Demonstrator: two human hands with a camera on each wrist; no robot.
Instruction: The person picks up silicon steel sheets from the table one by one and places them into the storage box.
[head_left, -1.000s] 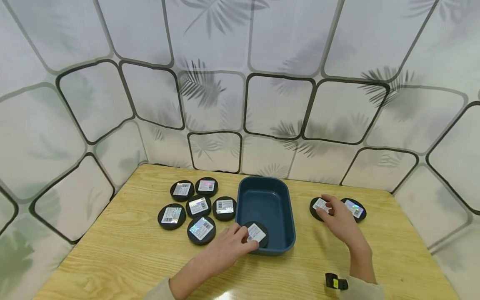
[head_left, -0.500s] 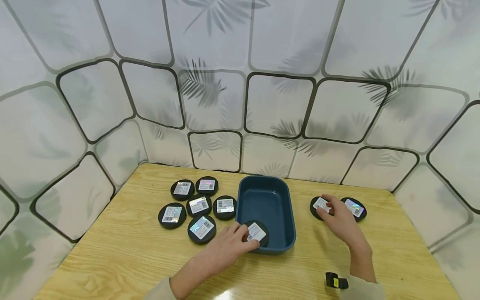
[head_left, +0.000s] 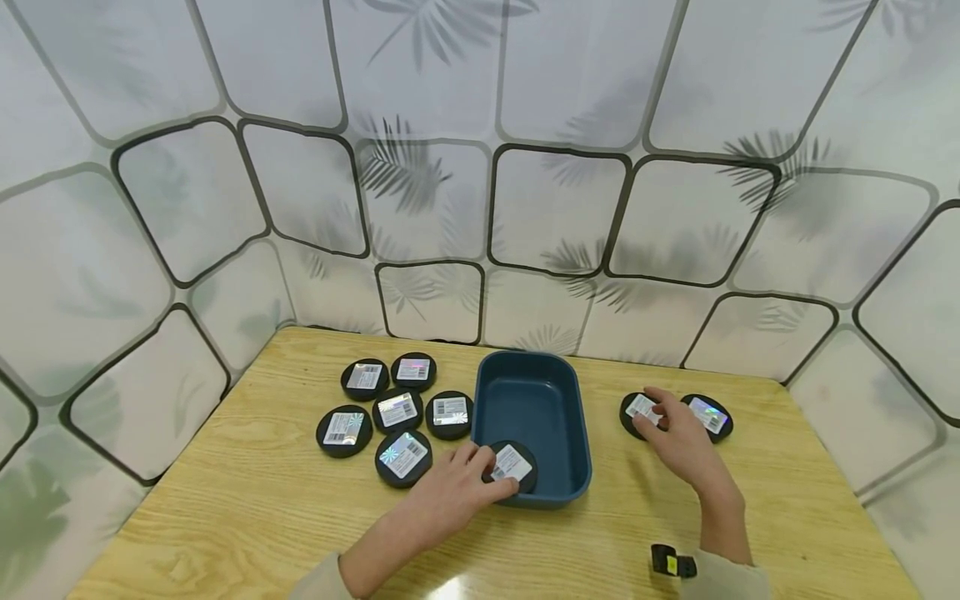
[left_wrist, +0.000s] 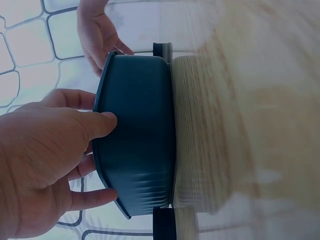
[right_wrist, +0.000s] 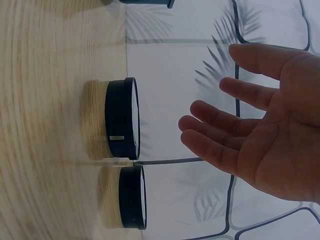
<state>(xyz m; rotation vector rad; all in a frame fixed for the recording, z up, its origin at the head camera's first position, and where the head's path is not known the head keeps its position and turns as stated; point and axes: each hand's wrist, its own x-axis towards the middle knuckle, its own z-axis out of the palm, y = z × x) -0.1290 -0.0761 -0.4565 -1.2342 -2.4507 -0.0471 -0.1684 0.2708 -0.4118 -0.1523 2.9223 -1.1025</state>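
Note:
A dark blue rectangular bin (head_left: pixel 577 433) stands mid-table with a flat black round container (head_left: pixel 523 462), labelled white, in its near left corner. Over that corner is my left hand (head_left: pixel 453 496), fingers and thumb spread and loosely bent; in the left wrist view they reach the bin's rim, and contact is unclear. My right hand (head_left: pixel 678 437) hovers above two similar containers, the nearer-left one (head_left: pixel 632 407) and the right one (head_left: pixel 712 417). Its relaxed fingers are apart from them in the right wrist view (right_wrist: pixel 250 120).
Several more black round containers lie left of the bin, including a front one (head_left: pixel 403 458) and a leftmost one (head_left: pixel 343 432). The wooden table (head_left: pixel 247 500) meets a patterned cloth wall (head_left: pixel 435 208) at its back and sides. A black strap (head_left: pixel 672 562) is on the right wrist.

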